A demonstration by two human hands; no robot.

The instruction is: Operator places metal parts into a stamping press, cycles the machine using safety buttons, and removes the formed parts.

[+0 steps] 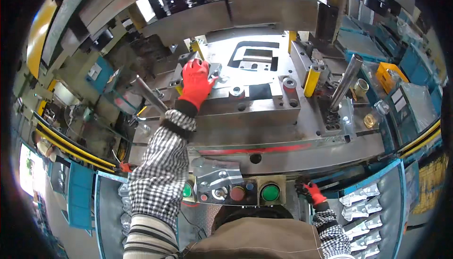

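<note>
My left hand, in a red glove, reaches onto the left part of the press die. Its fingers bend over a grey metal piece, with the thumb on the near side; what lies under the fingers is hidden. Low at the right, my right hand in a red and dark glove is beside the control box. Its dark fingers blend into the background, so their grip is unclear. A formed metal bracket lies across the top of the box, left of the green button.
Steel posts and yellow pins rise around the die, under the heavy upper press part. Blue-edged bins flank me; the right bin holds several metal brackets. Another person's red-gloved hand shows at left.
</note>
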